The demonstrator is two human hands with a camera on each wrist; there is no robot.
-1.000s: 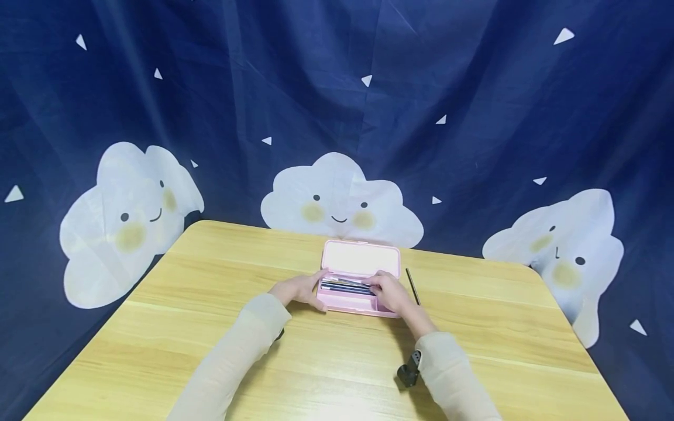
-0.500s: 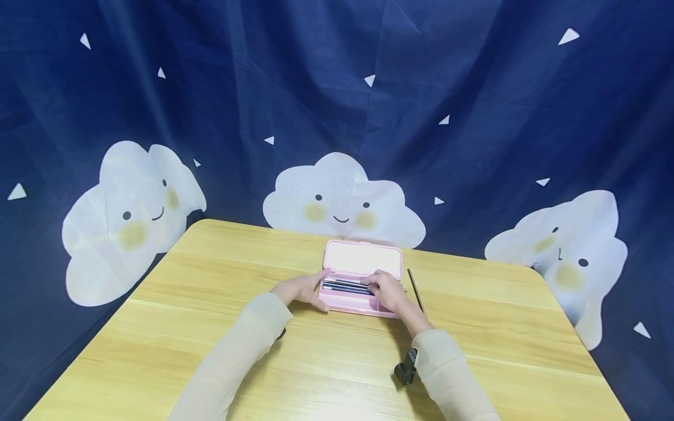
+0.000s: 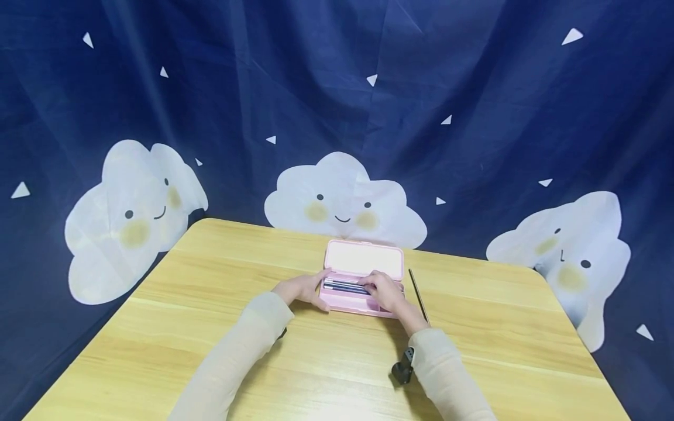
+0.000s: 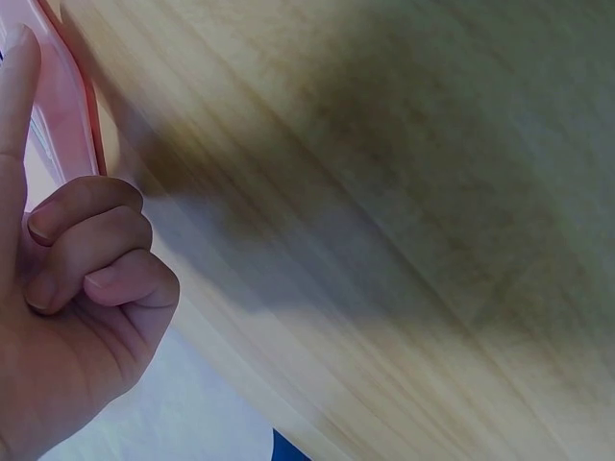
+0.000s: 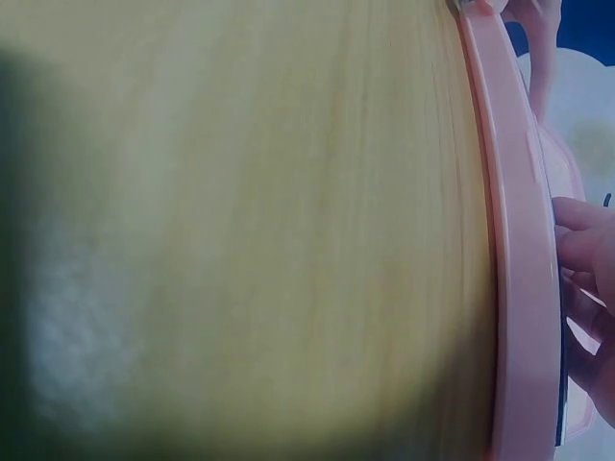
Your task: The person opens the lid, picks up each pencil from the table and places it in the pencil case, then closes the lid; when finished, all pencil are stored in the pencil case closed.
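Observation:
A pink pencil case (image 3: 347,303) lies on the table with its lid (image 3: 363,258) raised at the back. Inside its rear compartment are several dark pencils (image 3: 344,285). At the case's left end, my left hand (image 3: 305,289) holds it between thumb and forefinger; in the left wrist view the other fingers (image 4: 96,240) are curled. My right hand (image 3: 387,291) reaches over the right half, its fingertips pinching at a pencil among the others. In the right wrist view a dark pencil (image 5: 562,403) runs along the case's pink wall (image 5: 524,288), beside the fingers. The right hand hides the pencils' right part.
A single dark pencil (image 3: 418,295) lies on the wooden table (image 3: 221,257) just right of the case. A blue curtain with white clouds (image 3: 344,196) hangs behind the table. A black wrist camera (image 3: 404,366) is at the right sleeve.
The right hand has shifted slightly left over the case, and the pencil it pinches now lies more level with the others. The left hand stays at the case's left end.

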